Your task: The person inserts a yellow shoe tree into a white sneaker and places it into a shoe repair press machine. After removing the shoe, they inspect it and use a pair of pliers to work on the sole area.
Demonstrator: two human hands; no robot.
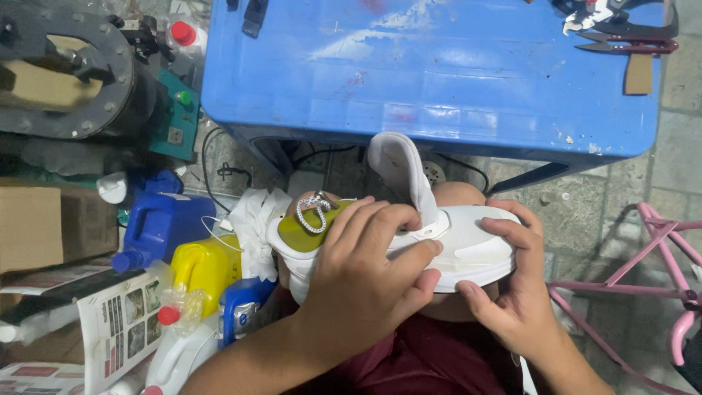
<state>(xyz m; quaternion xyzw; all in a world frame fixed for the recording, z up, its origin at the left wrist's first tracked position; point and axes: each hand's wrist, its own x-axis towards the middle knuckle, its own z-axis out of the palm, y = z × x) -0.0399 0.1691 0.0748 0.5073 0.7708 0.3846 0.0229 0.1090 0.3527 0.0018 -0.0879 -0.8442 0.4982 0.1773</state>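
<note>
A white shoe [468, 245] lies sideways on my lap, its tongue [401, 172] standing up towards the blue table. Its heel end shows an olive-green insole [301, 230] with a small silver chain ornament [313, 211] on it. My left hand [365, 274] presses over the shoe's middle, fingers curled at the base of the tongue. My right hand [512, 281] cups the toe end, thumb underneath and fingers over the top.
A blue plastic table [439, 73] stands ahead, with scissors [629, 45] at its far right corner. To the left sit a blue jug [162, 223], a yellow jug [206, 267], white bottles and a dark round machine [66, 73]. A pink metal frame [658, 256] stands right.
</note>
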